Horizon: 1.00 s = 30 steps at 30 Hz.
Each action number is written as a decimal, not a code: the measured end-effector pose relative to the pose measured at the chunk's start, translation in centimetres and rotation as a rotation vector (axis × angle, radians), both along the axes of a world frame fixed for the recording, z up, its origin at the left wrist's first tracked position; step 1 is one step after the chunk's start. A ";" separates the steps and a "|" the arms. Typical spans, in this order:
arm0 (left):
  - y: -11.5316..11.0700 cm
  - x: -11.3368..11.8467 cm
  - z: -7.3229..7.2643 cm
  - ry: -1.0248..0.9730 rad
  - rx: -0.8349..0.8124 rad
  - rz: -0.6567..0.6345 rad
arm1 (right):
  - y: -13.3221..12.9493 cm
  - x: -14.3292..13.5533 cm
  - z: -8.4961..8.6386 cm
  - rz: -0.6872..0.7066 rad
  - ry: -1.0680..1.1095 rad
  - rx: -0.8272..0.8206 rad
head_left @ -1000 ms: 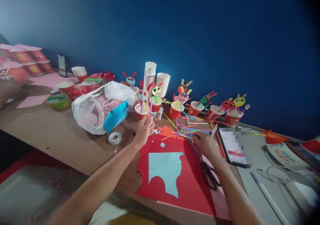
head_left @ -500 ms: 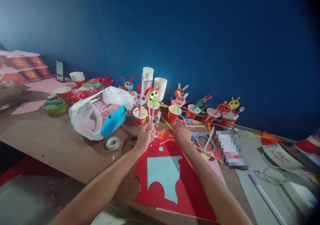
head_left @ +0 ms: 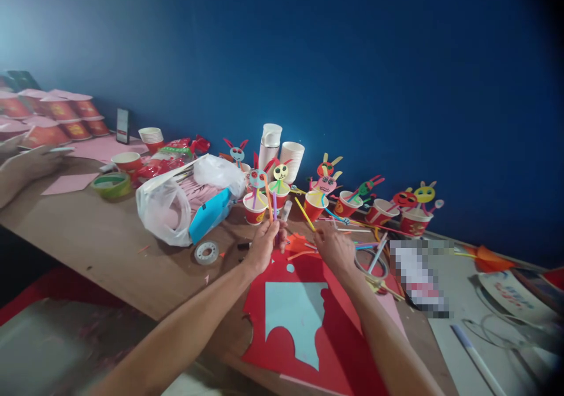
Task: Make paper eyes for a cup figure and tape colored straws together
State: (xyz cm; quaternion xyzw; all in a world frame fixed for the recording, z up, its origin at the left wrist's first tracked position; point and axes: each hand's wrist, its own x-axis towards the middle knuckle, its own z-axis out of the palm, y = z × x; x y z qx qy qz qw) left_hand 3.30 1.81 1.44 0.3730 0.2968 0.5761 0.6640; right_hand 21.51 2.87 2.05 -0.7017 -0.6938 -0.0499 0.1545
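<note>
My left hand [head_left: 263,246] is closed on an orange straw [head_left: 268,199] and a purple straw [head_left: 275,206], which stand nearly upright from the fingers. To its right, my right hand [head_left: 335,246] pinches the lower end of a yellow straw [head_left: 305,214], whose free end slants up to the left. Below both hands lies a red sheet [head_left: 348,337] with a cut light-blue piece [head_left: 293,314] on top. Just behind the hands stand red paper cups [head_left: 254,212] holding rabbit-faced figures [head_left: 281,173]. More loose straws [head_left: 368,245] lie right of my right hand, beside a tape roll.
A plastic bag [head_left: 163,208] of pink paper strips stands left, near a white tape roll [head_left: 206,253] and a green tape roll [head_left: 111,184]. Another person's hand [head_left: 33,164] is at far left by stacked cups [head_left: 66,111]. A blue wall [head_left: 352,61] rises behind.
The yellow straw, earlier lying low beside my right hand, is now in its fingers with its far end raised. My left hand keeps its two straws. Another person's hand shows at left.
</note>
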 end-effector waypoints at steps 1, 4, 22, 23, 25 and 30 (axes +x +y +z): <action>0.0 0.1 0.0 -0.019 -0.004 -0.004 | -0.4 0.2 0.2 0.005 0.070 0.006; -0.2 0.3 -0.1 -0.093 -0.056 -0.037 | -1.5 0.3 0.7 0.094 0.382 0.015; -0.7 2.1 -1.2 -0.264 -0.317 -0.229 | -4.2 -3.9 -0.8 0.348 0.870 -0.121; -0.7 2.1 -1.2 -0.269 -0.322 -0.236 | -4.3 -3.9 -0.8 0.343 0.840 -0.113; -0.8 2.1 -1.4 -0.270 -0.324 -0.259 | -4.4 -4.0 -0.6 0.333 0.785 -0.098; -0.8 2.2 -2.1 -0.249 -0.239 -0.287 | -4.5 -4.2 -0.4 0.291 0.682 -0.057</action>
